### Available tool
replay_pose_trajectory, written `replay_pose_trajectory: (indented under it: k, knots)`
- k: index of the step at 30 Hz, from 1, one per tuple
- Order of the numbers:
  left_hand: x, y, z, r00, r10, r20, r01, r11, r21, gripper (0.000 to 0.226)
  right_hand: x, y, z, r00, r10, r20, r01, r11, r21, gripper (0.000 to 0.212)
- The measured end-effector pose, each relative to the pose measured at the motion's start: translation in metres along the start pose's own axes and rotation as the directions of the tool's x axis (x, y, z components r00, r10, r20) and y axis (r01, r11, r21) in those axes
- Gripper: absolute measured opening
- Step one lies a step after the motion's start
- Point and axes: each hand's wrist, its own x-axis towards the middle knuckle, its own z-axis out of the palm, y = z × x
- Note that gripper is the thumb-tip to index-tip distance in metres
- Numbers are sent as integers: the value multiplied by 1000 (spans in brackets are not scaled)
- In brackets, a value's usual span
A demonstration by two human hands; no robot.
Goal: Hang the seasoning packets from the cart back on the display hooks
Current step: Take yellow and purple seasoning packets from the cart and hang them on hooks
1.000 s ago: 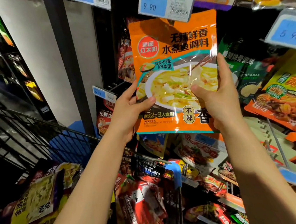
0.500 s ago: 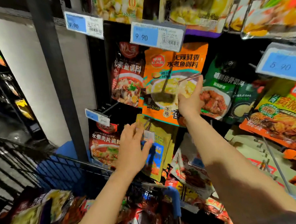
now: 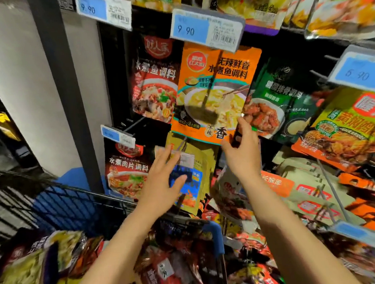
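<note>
Fingers of the right hand (image 3: 243, 152) touch the lower right corner of the orange plastic seasoning packet (image 3: 217, 92), thumb and fingertips loosely at its edge; whether they pinch it I cannot tell. That packet hangs on the display under a blue-and-white price tag (image 3: 207, 30) reading "9.90", its print reading "无辣鲜香 水煮鱼调料" and "不辣 香". The left hand (image 3: 163, 181) is spread flat with straight fingers, holding nothing, in front of a yellow-green hanging packet (image 3: 195, 164). Just left of the orange packet hangs a dark red packet (image 3: 154, 80) marked "水煮鱼调料"; lower left, another reads "水煮肉片调料" (image 3: 127, 171). A green packet (image 3: 285, 94) overlaps the right side. The wire cart (image 3: 72, 200) below holds more packets (image 3: 29, 274).
</note>
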Motion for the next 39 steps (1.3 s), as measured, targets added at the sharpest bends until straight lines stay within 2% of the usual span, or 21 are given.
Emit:
replay_pose_trajectory:
  k: [2,4,6,8,9,11,13,16,17,19,22,24,26,28,29,30,31,33,35,37,39]
  knots:
    - [-19,-1,-12,1000,-25,-16,24,999,-47,54,-33,5,8,1000,-18,16,17,999,39,53]
    - [-52,-7,-22,989,-145,42,149,979,-142,48,-67,6,19,999,6,50,-12,992,126,42]
    - [-91,-20,-33,964,-248,98,265,930,-253,39,-103,4,35,979,33,201,-84,965,250,40]
    - [-140,-42,-45,922,-344,178,376,904,-202,24,-145,8,60,923,-14,384,-120,939,323,34]
    - [-166,-56,-54,882,-410,232,448,882,-147,20,-166,10,76,890,-14,456,-141,942,304,30]
    - [-216,-81,-74,809,-511,290,545,837,-46,24,-211,18,111,773,85,629,-266,943,199,24]
    - [-256,-100,-96,735,-602,311,627,778,25,25,-249,18,142,643,166,748,-328,942,73,18]
    - [-297,-123,-125,633,-703,323,685,704,189,35,-289,22,184,446,290,847,-388,915,-110,16]
    - [-305,-128,-136,609,-728,316,705,679,206,37,-298,23,198,399,330,855,-380,909,-173,24]
    - [-318,-141,-156,581,-768,269,739,637,221,37,-312,26,224,384,385,839,-267,916,-298,41]
    - [-328,-157,-177,525,-818,236,762,575,298,35,-330,41,251,493,454,742,-28,861,-508,70]
    - [-326,-164,-182,478,-844,242,792,533,298,41,-342,45,261,565,459,686,72,801,-595,76]
    - [-324,-170,-181,470,-837,281,816,533,224,52,-347,40,273,615,368,697,179,796,-578,73]
    - [-320,-166,-178,453,-833,319,815,531,231,45,-343,29,297,629,206,750,300,826,-478,70]
    - [-319,-166,-175,462,-829,315,811,539,228,44,-339,21,314,605,117,788,395,815,-424,70]
    - [-319,-167,-173,475,-828,299,811,544,217,43,-334,13,333,548,27,836,513,779,-362,72]
    - [-319,-166,-173,493,-827,270,815,548,190,42,-329,6,353,461,-54,886,636,716,-287,73]
    - [-318,-165,-173,482,-850,215,863,503,55,36,-321,-2,383,264,-145,953,813,565,-139,72]
    - [-316,-166,-176,410,-897,165,906,380,-185,31,-315,0,401,139,-81,987,872,482,-83,70]
    - [-312,-165,-180,325,-930,170,870,224,-440,31,-314,7,403,83,-22,996,881,469,-63,68]
    - [-310,-164,-182,244,-939,242,787,46,-616,30,-320,17,392,58,-37,998,910,412,-37,61]
